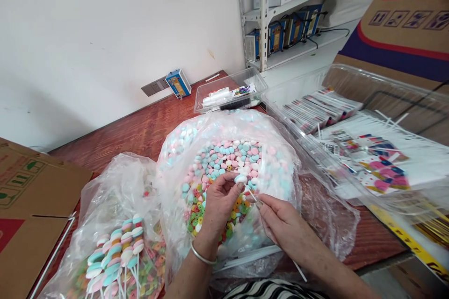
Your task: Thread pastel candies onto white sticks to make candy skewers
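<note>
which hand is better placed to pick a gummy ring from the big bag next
Probably the left hand: it is nearer the gummy rings in the plastic bag, while the right hand grips the white stick.

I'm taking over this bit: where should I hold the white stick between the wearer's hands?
Probably pinch the white stick by its bare shaft, from the lower right, as the right hand does: the thin stick slants up-left to the pale sweet at the left hand.
</note>
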Demonstrator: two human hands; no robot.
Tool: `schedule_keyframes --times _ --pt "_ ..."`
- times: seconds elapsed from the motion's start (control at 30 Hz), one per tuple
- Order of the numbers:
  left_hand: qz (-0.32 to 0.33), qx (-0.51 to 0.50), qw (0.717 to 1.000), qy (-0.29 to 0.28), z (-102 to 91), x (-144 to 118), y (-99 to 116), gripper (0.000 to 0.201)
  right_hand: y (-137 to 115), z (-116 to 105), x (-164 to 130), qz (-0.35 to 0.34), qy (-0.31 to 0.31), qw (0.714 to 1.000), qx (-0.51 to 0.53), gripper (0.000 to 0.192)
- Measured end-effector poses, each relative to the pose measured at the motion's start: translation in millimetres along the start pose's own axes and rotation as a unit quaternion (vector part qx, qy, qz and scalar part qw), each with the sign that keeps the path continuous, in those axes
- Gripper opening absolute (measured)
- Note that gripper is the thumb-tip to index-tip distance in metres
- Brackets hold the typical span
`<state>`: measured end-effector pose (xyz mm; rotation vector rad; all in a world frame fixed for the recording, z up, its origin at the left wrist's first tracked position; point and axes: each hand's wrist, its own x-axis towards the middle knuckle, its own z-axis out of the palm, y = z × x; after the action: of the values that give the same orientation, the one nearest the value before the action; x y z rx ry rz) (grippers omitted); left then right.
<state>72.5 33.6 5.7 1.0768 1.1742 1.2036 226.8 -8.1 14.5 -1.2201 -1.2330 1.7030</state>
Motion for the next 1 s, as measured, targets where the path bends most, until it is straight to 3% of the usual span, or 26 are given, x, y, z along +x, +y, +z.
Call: schedule_keyframes --times 0.1,0.47,0.67,0.77,0.83,0.9,1.0 --pt "0.008 0.026 1.000 -0.012 -2.4 0 -3 0.023 2 1 1 0.011 -0.012 1.000 0.027 0.022" --pt "0.052 0.049 0.996 -0.050 2.1 -15 -13 0.018 10 -3 1 -0.029 -0.012 0.999 -0.041 0.021" --pt "0.159 0.227 0.960 -0.037 -1.2 -51 -14 0.024 27 -5 0 -0.101 0.015 0.970 -0.221 0.026" --pt "0.144 0.287 0.946 -0.041 -22.4 -66 -15 0.041 34 -7 1 -0.136 0.026 0.933 -0.331 0.030" --pt "0.139 0.376 0.916 0.005 -44.6 -68 -13 0.044 36 -8 2 -0.163 0.037 0.906 -0.390 0.030" --pt "0.150 0.493 0.855 0.061 -67.6 -65 -11 0.036 36 -7 2 -0.186 0.044 0.882 -0.432 0.030" --pt "0.172 0.589 0.786 0.072 -91.4 -53 -11 0.029 33 0 5 -0.196 0.031 0.861 -0.469 0.032"
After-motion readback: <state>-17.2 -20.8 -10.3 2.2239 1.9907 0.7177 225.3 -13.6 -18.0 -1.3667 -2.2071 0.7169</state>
